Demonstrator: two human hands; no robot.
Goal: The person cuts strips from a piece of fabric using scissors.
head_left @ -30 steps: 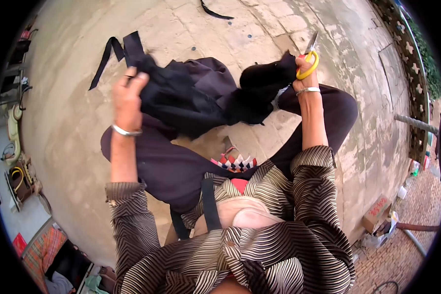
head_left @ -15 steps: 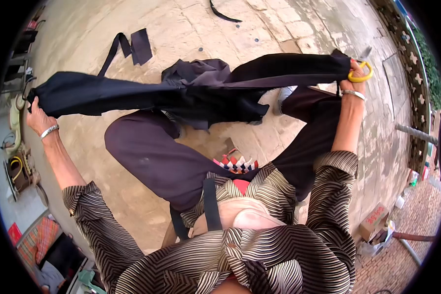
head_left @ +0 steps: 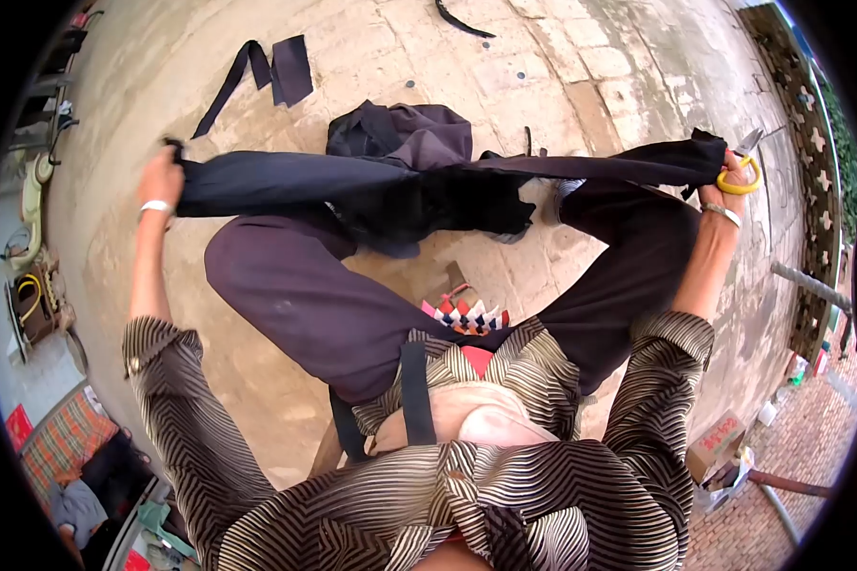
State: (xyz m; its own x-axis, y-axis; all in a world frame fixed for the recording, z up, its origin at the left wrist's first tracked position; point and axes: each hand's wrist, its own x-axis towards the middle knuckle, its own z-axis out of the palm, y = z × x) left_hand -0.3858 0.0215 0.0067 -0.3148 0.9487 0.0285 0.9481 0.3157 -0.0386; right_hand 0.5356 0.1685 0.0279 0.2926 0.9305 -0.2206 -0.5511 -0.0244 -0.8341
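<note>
A long piece of dark cloth (head_left: 286, 181) is stretched across in front of me, above my spread knees. My left hand (head_left: 160, 183), slightly blurred, is closed on its left end. At the other end my right hand (head_left: 728, 187) grips the cloth and also holds a pair of scissors (head_left: 747, 175) with yellow handles, the blades pointing up and away. Ragged black folds hang from the middle of the cloth between my knees. Just beyond lies a crumpled dark garment (head_left: 405, 128) on the floor, partly hidden by the stretched piece.
Cut dark strips (head_left: 292, 68) lie on the stone floor (head_left: 371, 57) ahead, with a black curved strip (head_left: 462, 21) farther off. At right are a cardboard box (head_left: 719, 447) and a metal pole (head_left: 809, 285). A plaid cloth (head_left: 67, 438) and other belongings stand at left.
My left hand has moved inward and up with its end of the cloth. The scissors have turned, showing more of their blades. The whole view has shifted slightly.
</note>
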